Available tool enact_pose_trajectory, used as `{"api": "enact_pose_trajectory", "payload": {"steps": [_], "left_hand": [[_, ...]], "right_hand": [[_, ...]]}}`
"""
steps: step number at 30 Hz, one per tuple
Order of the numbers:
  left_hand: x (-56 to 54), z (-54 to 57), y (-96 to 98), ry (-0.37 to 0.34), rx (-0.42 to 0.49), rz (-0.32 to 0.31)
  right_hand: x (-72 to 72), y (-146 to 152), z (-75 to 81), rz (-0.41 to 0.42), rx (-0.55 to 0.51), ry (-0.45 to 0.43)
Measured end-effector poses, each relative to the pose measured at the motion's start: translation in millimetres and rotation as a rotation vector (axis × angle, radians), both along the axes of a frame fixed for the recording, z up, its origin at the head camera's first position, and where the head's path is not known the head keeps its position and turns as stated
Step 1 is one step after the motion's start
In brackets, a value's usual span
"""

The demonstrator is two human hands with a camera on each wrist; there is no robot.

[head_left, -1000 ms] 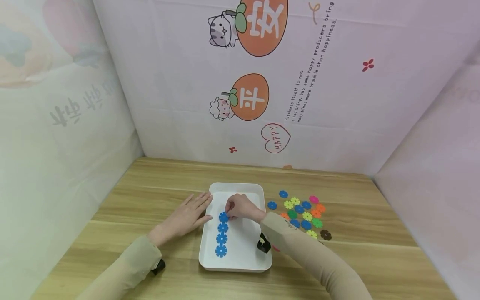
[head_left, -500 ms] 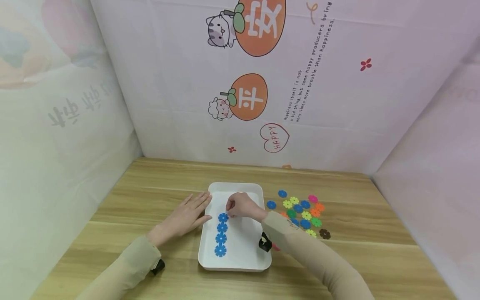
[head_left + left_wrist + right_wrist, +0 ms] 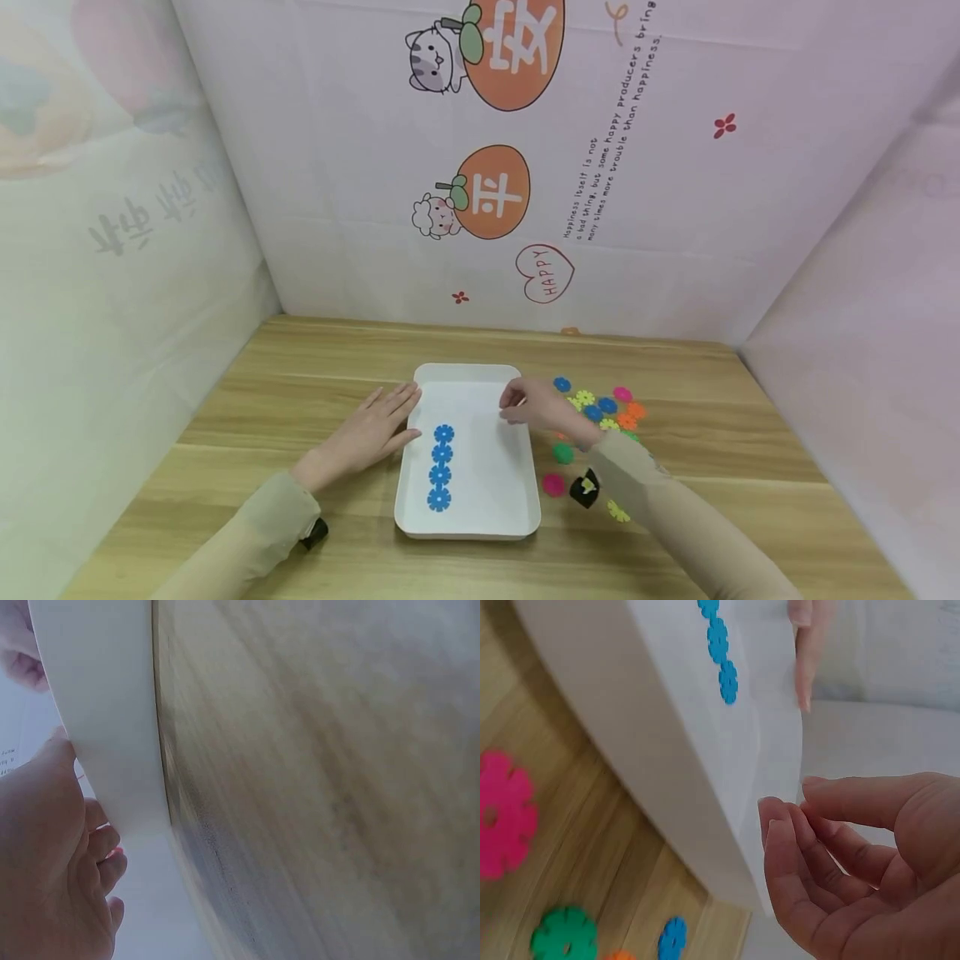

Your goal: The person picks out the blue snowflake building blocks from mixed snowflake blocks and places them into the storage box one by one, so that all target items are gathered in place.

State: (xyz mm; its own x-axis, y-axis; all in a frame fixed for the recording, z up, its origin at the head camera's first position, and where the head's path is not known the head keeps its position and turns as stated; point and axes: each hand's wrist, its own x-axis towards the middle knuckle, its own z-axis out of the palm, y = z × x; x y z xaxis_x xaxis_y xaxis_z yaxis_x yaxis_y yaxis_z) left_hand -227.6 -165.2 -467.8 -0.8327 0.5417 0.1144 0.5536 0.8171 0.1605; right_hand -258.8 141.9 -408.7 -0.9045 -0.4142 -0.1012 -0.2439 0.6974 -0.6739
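Several blue snowflake discs (image 3: 440,473) lie in a line in the left half of the white tray (image 3: 487,508), edges meeting. My left hand (image 3: 367,429) rests with straight, spread fingers at the tray's left rim; its thumb reaches the edge. Over the right rim hovers my right hand (image 3: 542,406), its fingers bent and its thumb apart from the fingertips. The right wrist view shows nothing between the thumb (image 3: 855,801) and fingers, with part of the blue row (image 3: 718,641) beyond.
Loose snowflake discs in several colours lie right of the tray, including a pink disc (image 3: 553,485), a green disc (image 3: 562,452) and a blue disc (image 3: 562,384). My right forearm (image 3: 660,492) covers part of them. Printed cloth walls (image 3: 375,208) surround the wooden table (image 3: 330,350).
My right hand has left the top disc of the blue row and moved right, to the tray's right rim. The row and my left hand stay in place.
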Motion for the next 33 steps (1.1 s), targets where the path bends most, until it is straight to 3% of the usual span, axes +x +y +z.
{"api": "enact_pose_trajectory", "payload": {"steps": [6, 13, 20, 33], "left_hand": [[-0.4, -0.4, -1.6, 0.013, 0.001, -0.008], [-0.4, 0.8, -1.2, 0.008, 0.006, -0.006], [-1.3, -2.5, -0.8, 0.016, 0.000, -0.008], [-0.2, -1.3, -0.4, 0.022, 0.001, -0.007]], "right_hand": [[7.5, 44, 1.3, 0.000, 0.008, 0.087], [19.0, 89, -2.8, -0.086, 0.026, 0.086], [29.1, 132, -12.0, -0.121, 0.048, 0.075], [30.5, 152, -31.9, -0.163, 0.232, 0.135]]}}
